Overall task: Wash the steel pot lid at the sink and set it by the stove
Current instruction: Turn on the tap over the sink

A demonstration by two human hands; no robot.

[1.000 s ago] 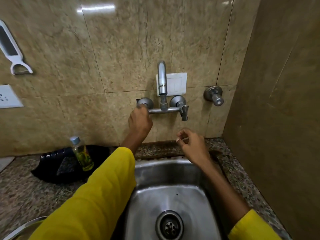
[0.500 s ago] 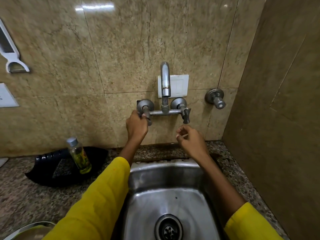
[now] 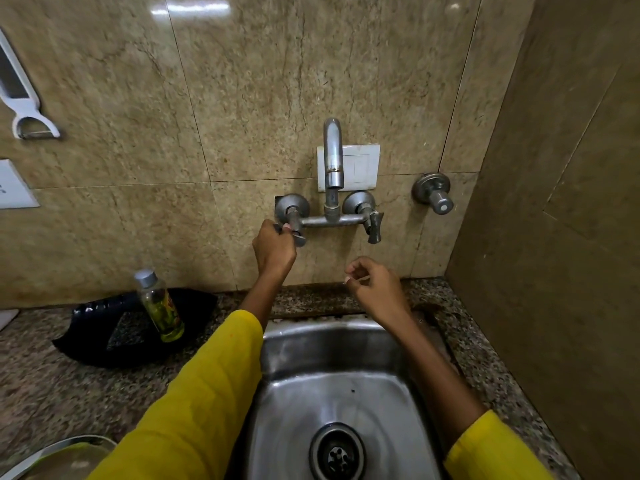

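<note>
**Tap handle gripped, lid waiting**

Left hand (image 3: pixel 273 251) closed around the left tap handle (image 3: pixel 294 226); right hand (image 3: pixel 375 289) loosely curled, holding nothing, beside it over the sink (image 3: pixel 311 348). No water running, basin bare down to the drain (image 3: pixel 336 452). Probably the lid (image 3: pixel 52 459), far below the left hand on the counter. Washing and setting by the stove both remaining
</note>
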